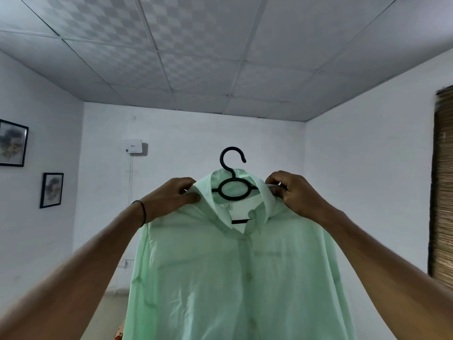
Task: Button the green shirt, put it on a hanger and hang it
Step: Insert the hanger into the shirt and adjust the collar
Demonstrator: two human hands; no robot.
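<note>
The pale green shirt [220, 271] hangs in front of me, held up in the air at chest height, its front buttoned below the collar. A black plastic hanger [232, 188] sits inside the neck, and its hook sticks up above the collar, caught on nothing. My left hand [171, 197] pinches the collar and shoulder on the left side. My right hand [296, 192] pinches the collar on the right side. The hanger's arms are hidden under the fabric.
White walls and a tiled ceiling surround me. Two framed pictures [12, 143] hang on the left wall. A small white box [133, 146] with a cable is on the far wall. A bamboo blind [442, 187] covers the right side. No rail or hook shows.
</note>
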